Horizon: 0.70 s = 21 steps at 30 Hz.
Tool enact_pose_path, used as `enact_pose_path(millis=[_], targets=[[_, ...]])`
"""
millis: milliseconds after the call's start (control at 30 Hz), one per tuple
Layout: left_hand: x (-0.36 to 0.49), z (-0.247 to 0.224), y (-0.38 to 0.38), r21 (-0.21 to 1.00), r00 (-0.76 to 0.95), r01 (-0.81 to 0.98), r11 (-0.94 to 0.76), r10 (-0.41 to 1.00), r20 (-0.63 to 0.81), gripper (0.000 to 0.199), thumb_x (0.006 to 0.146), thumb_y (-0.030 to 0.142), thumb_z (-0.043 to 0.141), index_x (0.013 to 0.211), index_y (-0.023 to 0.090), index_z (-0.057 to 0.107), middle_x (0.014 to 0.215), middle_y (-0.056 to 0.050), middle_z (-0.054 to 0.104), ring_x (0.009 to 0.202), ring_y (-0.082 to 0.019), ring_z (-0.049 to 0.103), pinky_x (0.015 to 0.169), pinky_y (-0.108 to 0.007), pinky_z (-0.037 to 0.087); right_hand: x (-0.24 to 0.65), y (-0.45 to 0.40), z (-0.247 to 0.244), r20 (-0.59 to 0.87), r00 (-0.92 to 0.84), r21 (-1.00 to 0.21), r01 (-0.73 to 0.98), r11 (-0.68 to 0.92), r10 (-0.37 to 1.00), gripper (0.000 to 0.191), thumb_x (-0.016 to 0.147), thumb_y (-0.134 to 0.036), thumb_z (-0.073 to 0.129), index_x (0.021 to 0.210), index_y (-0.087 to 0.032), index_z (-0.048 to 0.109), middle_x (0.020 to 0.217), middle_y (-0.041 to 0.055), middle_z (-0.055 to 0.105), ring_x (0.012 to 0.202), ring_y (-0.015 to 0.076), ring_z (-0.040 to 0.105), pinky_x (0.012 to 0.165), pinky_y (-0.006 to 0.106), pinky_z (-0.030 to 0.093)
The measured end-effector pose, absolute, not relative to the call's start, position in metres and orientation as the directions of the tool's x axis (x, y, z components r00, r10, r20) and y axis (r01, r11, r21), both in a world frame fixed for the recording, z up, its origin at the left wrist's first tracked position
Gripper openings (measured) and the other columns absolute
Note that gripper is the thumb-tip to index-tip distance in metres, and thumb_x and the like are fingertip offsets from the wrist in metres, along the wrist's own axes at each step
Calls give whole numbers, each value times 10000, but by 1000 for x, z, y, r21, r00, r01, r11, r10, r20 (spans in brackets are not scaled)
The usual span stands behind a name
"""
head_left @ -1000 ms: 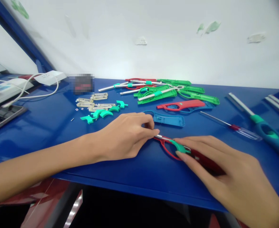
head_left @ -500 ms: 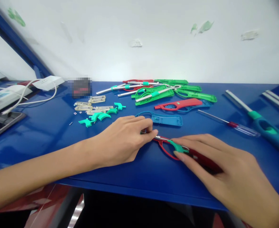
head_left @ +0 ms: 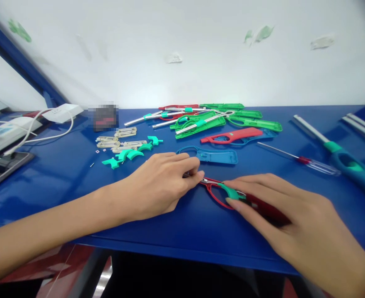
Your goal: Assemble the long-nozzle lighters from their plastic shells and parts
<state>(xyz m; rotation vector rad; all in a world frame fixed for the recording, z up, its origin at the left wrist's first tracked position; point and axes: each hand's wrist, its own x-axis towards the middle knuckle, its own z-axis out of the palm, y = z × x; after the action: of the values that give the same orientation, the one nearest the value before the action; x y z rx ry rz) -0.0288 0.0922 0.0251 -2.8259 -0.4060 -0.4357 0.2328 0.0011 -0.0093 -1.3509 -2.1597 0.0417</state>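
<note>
A red lighter casing (head_left: 217, 198) with a loop lies near the front of the blue table, a teal trigger (head_left: 229, 191) set in it. My right hand (head_left: 297, 211) grips the casing's wide end, with thumb and fingertips at the trigger. At the casing's narrow end, my left hand (head_left: 172, 180) pinches a thin metal part (head_left: 205, 180); its fingers hide most of that end. Just behind my hands lies an open blue casing half (head_left: 218, 156). Several loose teal triggers (head_left: 134, 154) are left of it, beside pale clear plastic parts (head_left: 128, 145).
Green casing halves (head_left: 253, 124) and metal tubes (head_left: 166, 122) lie at the back. A red casing (head_left: 235, 135), a screwdriver (head_left: 305, 159) and a blue lighter (head_left: 350, 165) are to the right. A phone (head_left: 11, 169) and white cable (head_left: 53, 131) are at the left.
The view has shifted slightly. Both hands keep nearly the same hold on the red casing and the metal part.
</note>
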Motion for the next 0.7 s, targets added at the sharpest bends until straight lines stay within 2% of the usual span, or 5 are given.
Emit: enact_pose_path(millis=[233,433,567,700], targets=[[-28,29,92,-171,926,286,-943,226,302,328,1066,95,450,1130,63,770,933,-85,696,774,-219,628,697,-356,548,231,1,-9,448,-313,-332,812,481,837,214,1101,-406,561,1240,-341,709,1191,-46,785,1033,135,782,886,253,620],[-30,21,90,-42,880,323,-946,284,380,290,1068,219,540,1131,87,791,1005,-114,721,813,-232,673,745,-389,577,229,-3,-11,450,-261,-401,795,455,854,301,1095,-400,592,1395,-373,609,1230,-42,772,1004,140,778,843,254,611],[-28,14,92,23,831,334,-942,306,466,235,1070,211,597,1100,113,809,981,-93,743,797,-206,676,752,-364,576,228,-6,-9,442,-257,-415,791,450,859,263,1095,-393,596,1355,-371,624,1223,-32,775,1029,173,767,854,295,611],[-27,13,93,151,795,335,-930,365,485,196,1055,213,642,1013,120,810,944,-80,743,806,-189,678,739,-333,559,228,-7,-6,456,-278,-396,787,473,845,257,1079,-374,629,1336,-378,632,1228,-43,782,1077,184,754,899,308,605]])
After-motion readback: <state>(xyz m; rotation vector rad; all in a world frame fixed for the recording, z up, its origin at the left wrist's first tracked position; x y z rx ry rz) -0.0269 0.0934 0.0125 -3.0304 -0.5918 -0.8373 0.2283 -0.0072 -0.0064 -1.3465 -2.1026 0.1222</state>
